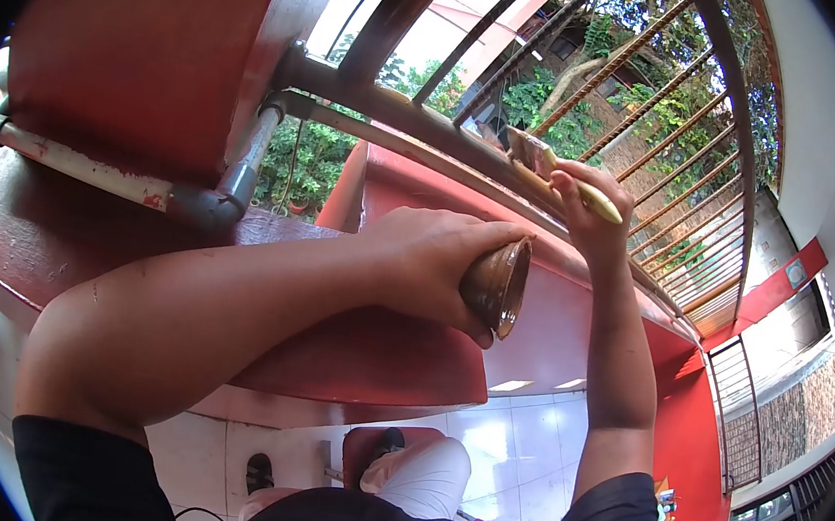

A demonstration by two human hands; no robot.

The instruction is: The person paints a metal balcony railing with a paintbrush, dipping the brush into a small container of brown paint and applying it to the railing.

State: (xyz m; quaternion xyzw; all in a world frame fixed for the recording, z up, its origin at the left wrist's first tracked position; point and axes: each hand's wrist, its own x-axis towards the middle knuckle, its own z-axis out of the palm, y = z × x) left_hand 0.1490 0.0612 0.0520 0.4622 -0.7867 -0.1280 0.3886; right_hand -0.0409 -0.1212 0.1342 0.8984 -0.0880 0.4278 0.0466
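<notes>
My left hand (pixel 427 262) is wrapped round a small brown paint cup (pixel 483 285), whose open mouth faces right and shows a wet brown rim. Raised on the right, my right hand (pixel 593 212) grips the yellow-green handle of a paintbrush (pixel 548 163). Its bristle end overlaps the dark brown bottom rail (pixel 421 117) of a metal grille. The bars (pixel 644 97) rising from this rail look dark on the left and rusty brown on the right.
A red pillar (pixel 147 44) stands at upper left, with a white and grey pipe (pixel 76 155) running round its base. Below my arms curves a red ledge (pixel 378 357). White floor tiles (pixel 510 445) lie beneath, and plants (pixel 563 109) show behind the grille.
</notes>
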